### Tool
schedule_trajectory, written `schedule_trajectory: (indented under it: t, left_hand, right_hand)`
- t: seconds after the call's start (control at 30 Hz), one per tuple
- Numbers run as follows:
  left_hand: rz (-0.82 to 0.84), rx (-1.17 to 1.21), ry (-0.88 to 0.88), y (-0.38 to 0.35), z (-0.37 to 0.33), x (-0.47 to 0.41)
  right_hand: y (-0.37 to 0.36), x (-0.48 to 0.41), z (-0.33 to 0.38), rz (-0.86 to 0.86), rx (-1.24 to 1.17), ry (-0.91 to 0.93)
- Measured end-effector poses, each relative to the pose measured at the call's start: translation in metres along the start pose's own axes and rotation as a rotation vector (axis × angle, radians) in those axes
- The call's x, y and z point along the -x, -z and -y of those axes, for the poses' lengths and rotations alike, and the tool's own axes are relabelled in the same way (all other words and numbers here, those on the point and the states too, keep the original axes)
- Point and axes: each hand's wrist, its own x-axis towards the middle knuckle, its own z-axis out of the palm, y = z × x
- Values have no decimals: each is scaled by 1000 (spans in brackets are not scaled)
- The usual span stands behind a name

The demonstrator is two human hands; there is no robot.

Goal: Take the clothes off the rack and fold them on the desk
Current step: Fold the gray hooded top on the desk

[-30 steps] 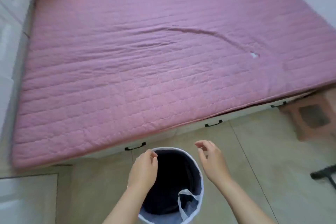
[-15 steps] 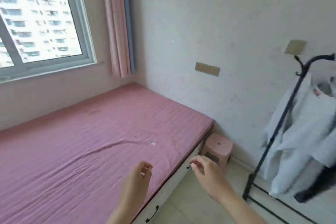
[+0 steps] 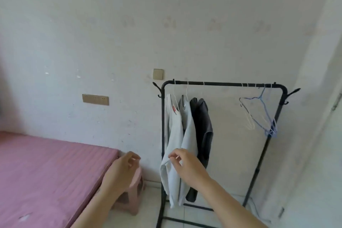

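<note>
**Clothes [image 3: 188, 129] on the rack [image 3: 222, 84]: the reach before the first pick**

Three garments hang from hangers at the left end of the black rack, which stands against the far wall: a white shirt [image 3: 173, 135], a pale shirt [image 3: 189, 146] just beside it, and a dark garment [image 3: 202, 126] to the right. Empty hangers [image 3: 259, 114] bunch at the right end of the bar. Both hands are raised in the near field. The left hand [image 3: 123, 168] is over a pink stool [image 3: 135, 192] at the foot of the bed [image 3: 46, 172]. The right hand [image 3: 187, 166] lies in front of the white shirt's lower hem. Each grip is loose, with the fingers lightly curled and holding nothing. Whether the right fingertips touch the cloth cannot be told.

The step in hand appears to be the approach, since no garment is off the bar yet. The next move likely calls for reaching up to a hanger hook, lifting it clear of the bar, and carrying the garment away. No table shows in this view, so the person would first have to turn and find it.
</note>
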Motion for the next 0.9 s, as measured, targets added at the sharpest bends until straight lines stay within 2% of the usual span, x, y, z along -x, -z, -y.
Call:
schedule_trajectory:
  t: [0.17,0.37,0.5,0.9]
  left_hand:
    - [140,-55,-47,-62,-49,-44]
    - [237,-84,-75,-114,-69,-108]
    - [251,-53,-106,-134,-73,-160]
    - [322,55,-299,-173,-109,-361]
  right_hand:
    - [55,-11,-76,-49,57,-97]
    - [97,-45,-155,-93,152,-249]
    - [115,-85,-174,-167,112,-291]
    - [148,-280,-200,-331,143,-343]
